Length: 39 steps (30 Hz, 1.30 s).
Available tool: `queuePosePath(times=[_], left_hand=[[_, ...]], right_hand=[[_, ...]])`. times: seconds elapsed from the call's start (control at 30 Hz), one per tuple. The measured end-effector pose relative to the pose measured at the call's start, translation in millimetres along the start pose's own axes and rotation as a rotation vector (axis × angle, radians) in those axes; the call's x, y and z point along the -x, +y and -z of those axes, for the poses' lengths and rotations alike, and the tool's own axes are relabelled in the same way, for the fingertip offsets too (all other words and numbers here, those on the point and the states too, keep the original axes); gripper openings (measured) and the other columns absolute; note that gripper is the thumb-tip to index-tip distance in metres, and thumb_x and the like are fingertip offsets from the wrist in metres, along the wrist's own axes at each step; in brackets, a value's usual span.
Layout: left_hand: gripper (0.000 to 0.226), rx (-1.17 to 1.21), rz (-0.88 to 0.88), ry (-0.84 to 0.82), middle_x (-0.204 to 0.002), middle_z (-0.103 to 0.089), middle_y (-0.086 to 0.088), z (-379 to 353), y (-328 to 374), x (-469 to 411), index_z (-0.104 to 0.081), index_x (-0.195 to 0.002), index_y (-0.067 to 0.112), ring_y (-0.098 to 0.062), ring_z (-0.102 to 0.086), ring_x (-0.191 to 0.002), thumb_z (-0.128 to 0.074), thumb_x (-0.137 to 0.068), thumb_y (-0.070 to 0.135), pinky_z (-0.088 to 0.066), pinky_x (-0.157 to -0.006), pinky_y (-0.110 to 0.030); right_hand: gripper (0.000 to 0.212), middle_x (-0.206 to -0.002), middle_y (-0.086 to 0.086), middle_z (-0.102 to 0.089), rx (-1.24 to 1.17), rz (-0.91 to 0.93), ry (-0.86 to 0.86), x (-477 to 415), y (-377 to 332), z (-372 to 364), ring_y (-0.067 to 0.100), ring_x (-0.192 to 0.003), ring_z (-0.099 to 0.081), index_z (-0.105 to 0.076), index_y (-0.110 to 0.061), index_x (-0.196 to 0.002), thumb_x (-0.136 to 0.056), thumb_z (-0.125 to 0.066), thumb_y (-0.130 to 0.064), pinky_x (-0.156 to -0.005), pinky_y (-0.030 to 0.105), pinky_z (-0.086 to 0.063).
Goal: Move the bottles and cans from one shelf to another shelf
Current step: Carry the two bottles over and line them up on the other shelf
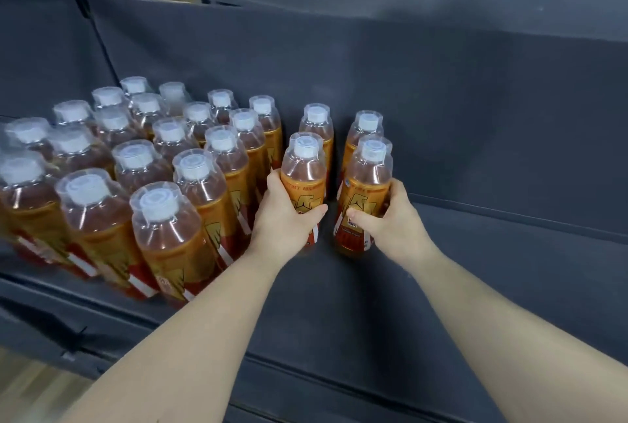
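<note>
The left hand (289, 218) is wrapped round the lower half of the left bottle (303, 169), with the thumb lying across the front of the label and the fingers curled out of sight behind it. The right hand (390, 223) grips the right bottle (368, 181) in the same way, thumb low on the label. The two held bottles are upright, just beside each other with a narrow gap between. Their bases are at the dark grey shelf (475, 286), but I cannot tell whether they rest on it or are slightly lifted.

Both are clear plastic and filled with amber-brown drink up to the shoulder. Each has a white cap under a clear sleeve and a gold-and-red label.

Right behind them stand two more bottles (317, 127) of the same kind, one behind each, against the grey back wall (424, 89). To the left, a block of bottles (204, 181) stands packed in rows and fills that part of the shelf, its nearest row close to the left hand.

The leftmost bottles are cut off by the picture's edge, and the label print is too blurred to read. A strip of wooden floor (27, 388) shows in the bottom left corner.
</note>
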<state>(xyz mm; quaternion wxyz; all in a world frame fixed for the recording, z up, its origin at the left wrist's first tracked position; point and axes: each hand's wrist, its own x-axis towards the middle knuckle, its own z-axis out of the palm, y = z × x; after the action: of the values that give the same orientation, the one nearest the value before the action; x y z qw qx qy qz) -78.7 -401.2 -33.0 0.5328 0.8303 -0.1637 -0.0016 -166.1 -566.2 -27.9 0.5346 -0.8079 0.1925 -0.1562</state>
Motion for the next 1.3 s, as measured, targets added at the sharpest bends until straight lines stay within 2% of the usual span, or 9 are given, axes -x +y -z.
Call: queuePosePath(times=[0.1, 0.27, 0.3, 0.4, 0.53, 0.67, 0.77, 1.1, 1.3], left_hand=[[0.084, 0.007, -0.020, -0.033, -0.130, -0.053, 0.006, -3, -5, -10, -0.028, -0.144, 0.026, -0.014, -0.053, -0.118, -0.083, -0.079, 0.032, -0.044, -0.096, -0.030], [0.086, 0.067, -0.015, -0.058, -0.129, -0.052, 0.007, -9, -11, -25, -0.028, -0.146, 0.026, -0.011, -0.052, -0.113, -0.083, -0.080, 0.030, -0.043, -0.093, -0.028], [0.085, 0.079, -0.013, -0.060, -0.129, -0.052, 0.007, -10, -12, -27, -0.028, -0.145, 0.026, -0.012, -0.052, -0.114, -0.083, -0.079, 0.029, -0.043, -0.094, -0.028], [0.084, 0.107, -0.001, -0.054, -0.132, -0.052, 0.005, -12, -16, -33, -0.030, -0.145, 0.026, -0.014, -0.052, -0.119, -0.083, -0.079, 0.028, -0.042, -0.096, -0.028], [0.095, 0.078, -0.002, -0.046, -0.140, -0.046, 0.001, -14, -20, -32, -0.023, -0.152, 0.024, -0.015, -0.048, -0.123, -0.083, -0.079, 0.030, -0.041, -0.095, -0.028], [0.095, -0.070, 0.035, -0.017, -0.137, -0.045, -0.006, -16, -24, -24, -0.025, -0.149, 0.018, -0.026, -0.051, -0.122, -0.085, -0.076, 0.033, -0.049, -0.091, -0.037], [0.092, -0.152, 0.053, -0.010, -0.135, -0.047, -0.010, -18, -25, -22, -0.028, -0.147, 0.015, -0.031, -0.053, -0.121, -0.083, -0.077, 0.037, -0.052, -0.093, -0.045], [0.087, -0.096, 0.052, -0.044, -0.139, -0.049, -0.008, -21, -26, -34, -0.025, -0.149, 0.014, -0.030, -0.052, -0.125, -0.079, -0.083, 0.031, -0.047, -0.096, -0.041], [0.086, -0.111, 0.026, -0.046, -0.138, -0.049, -0.008, -24, -29, -41, -0.026, -0.148, 0.014, -0.029, -0.053, -0.124, -0.078, -0.084, 0.033, -0.048, -0.098, -0.042]], right_hand=[[0.077, -0.128, -0.016, -0.052, 0.015, -0.023, 0.033, -2, 1, -5, 0.009, -0.118, -0.052, -0.029, -0.028, -0.149, -0.087, -0.076, -0.029, -0.089, 0.025, -0.048], [0.075, -0.129, -0.015, -0.053, 0.013, -0.042, 0.071, -5, 1, -9, 0.008, -0.117, -0.052, -0.029, -0.029, -0.148, -0.089, -0.074, -0.029, -0.068, 0.015, -0.049], [0.074, -0.130, -0.014, -0.053, 0.008, -0.044, 0.072, -5, 1, -10, 0.008, -0.117, -0.053, -0.028, -0.029, -0.149, -0.090, -0.074, -0.029, -0.070, 0.015, -0.049], [0.075, -0.130, -0.014, -0.053, 0.017, -0.043, 0.069, -7, 1, -14, 0.006, -0.115, -0.053, -0.026, -0.029, -0.150, -0.091, -0.072, -0.028, -0.090, 0.021, -0.046], [0.078, -0.132, -0.010, -0.054, -0.014, -0.066, 0.071, -6, 2, -20, 0.008, -0.118, -0.055, -0.024, -0.031, -0.150, -0.090, -0.073, -0.028, -0.102, 0.033, -0.050], [0.089, -0.133, -0.006, -0.052, 0.057, -0.070, 0.179, -7, 9, -34, 0.011, -0.119, -0.055, -0.031, -0.027, -0.144, -0.075, -0.085, -0.041, -0.098, 0.034, -0.052], [0.087, -0.132, -0.004, -0.053, 0.125, -0.092, 0.231, -10, 11, -41, 0.015, -0.119, -0.056, -0.033, -0.024, -0.142, -0.075, -0.085, -0.041, -0.098, 0.038, -0.053], [0.075, -0.128, 0.001, -0.056, 0.107, -0.126, 0.251, -22, 6, -49, 0.019, -0.117, -0.057, -0.034, -0.020, -0.140, -0.082, -0.081, -0.029, -0.099, 0.038, -0.052], [0.073, -0.125, 0.000, -0.057, 0.103, -0.141, 0.229, -30, 5, -52, 0.017, -0.111, -0.058, -0.031, -0.018, -0.143, -0.086, -0.077, -0.030, -0.088, 0.030, -0.052]])
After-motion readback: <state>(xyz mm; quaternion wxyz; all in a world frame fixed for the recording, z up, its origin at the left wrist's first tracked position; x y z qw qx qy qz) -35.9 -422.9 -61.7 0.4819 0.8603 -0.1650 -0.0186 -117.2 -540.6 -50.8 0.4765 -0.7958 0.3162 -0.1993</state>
